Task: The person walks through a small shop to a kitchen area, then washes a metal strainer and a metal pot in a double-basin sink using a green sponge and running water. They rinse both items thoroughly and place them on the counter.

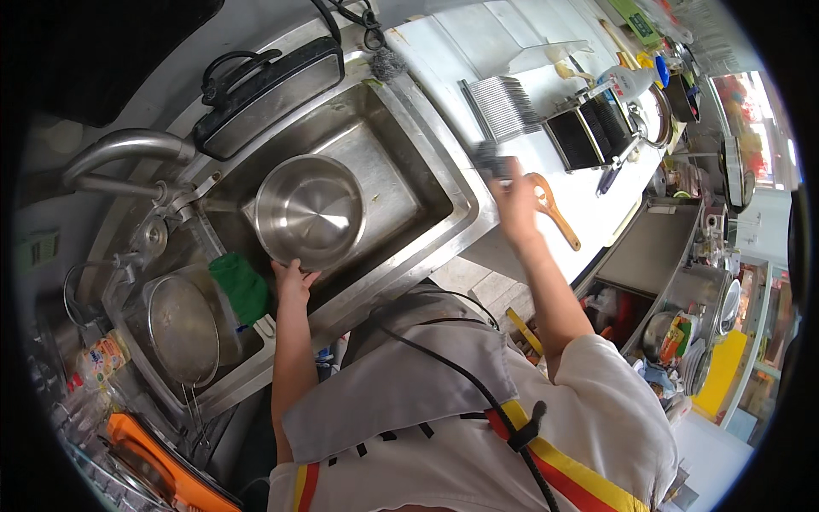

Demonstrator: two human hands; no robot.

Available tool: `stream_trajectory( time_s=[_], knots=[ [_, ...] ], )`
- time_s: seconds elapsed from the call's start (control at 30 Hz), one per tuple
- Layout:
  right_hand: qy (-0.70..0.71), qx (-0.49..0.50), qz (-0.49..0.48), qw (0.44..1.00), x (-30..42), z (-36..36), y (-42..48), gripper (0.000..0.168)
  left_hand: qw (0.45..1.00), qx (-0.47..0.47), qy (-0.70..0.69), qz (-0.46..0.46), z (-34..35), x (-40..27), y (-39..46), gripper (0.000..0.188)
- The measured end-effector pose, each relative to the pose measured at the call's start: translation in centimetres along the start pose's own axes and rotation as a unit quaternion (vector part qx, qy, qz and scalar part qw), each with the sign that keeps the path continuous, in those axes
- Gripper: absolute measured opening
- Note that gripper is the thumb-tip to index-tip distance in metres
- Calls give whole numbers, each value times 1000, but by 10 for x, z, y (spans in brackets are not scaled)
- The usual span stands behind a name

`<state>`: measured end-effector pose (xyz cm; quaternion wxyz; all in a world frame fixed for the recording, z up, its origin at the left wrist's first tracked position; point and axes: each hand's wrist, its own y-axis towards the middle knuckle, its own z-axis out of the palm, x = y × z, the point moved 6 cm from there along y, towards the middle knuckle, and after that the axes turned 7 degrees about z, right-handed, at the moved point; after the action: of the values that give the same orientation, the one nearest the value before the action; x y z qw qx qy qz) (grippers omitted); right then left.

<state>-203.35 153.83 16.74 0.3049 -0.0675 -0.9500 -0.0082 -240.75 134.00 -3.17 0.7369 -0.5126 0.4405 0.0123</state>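
A round stainless steel bowl (313, 214) sits in the large basin of a steel sink (409, 249). My left hand (294, 280) grips the bowl's near rim. Over the right edge of the sink, by the white worktop (448, 83), my right hand (517, 208) is blurred by motion. In its fingers is a dark grey thing (492, 160), perhaps a scouring pad, too blurred to name surely. Right beside that hand lies a wooden utensil (560, 221) with a rounded head. A green cloth (240, 289) hangs on the divider, left of my left hand.
The faucet (128, 150) reaches in from the left. A wire strainer (183, 331) rests over the small basin. A black-handled rectangular pan (275, 96) leans at the sink's back. Slicer blade sets (502, 107) and a black-bladed cutter (585, 131) occupy the worktop near a steel wool ball (387, 64).
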Motion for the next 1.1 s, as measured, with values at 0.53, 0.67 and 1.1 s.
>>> stream_trajectory(
  time_s=[0.53, 0.67, 1.1],
  knots=[
    [-108, 55, -165, 979, 37, 42, 22, 37, 509, -195, 557, 627, -11, -266, -52, 48],
    [-82, 209, -288, 931, 113, 122, -42, 33, 623, -151, 595, 485, -14, -273, -40, 35],
    [198, 492, 324, 783, 34, 291, -50, 40, 665, -37, 490, 562, 0, -160, -114, 34]
  ],
)
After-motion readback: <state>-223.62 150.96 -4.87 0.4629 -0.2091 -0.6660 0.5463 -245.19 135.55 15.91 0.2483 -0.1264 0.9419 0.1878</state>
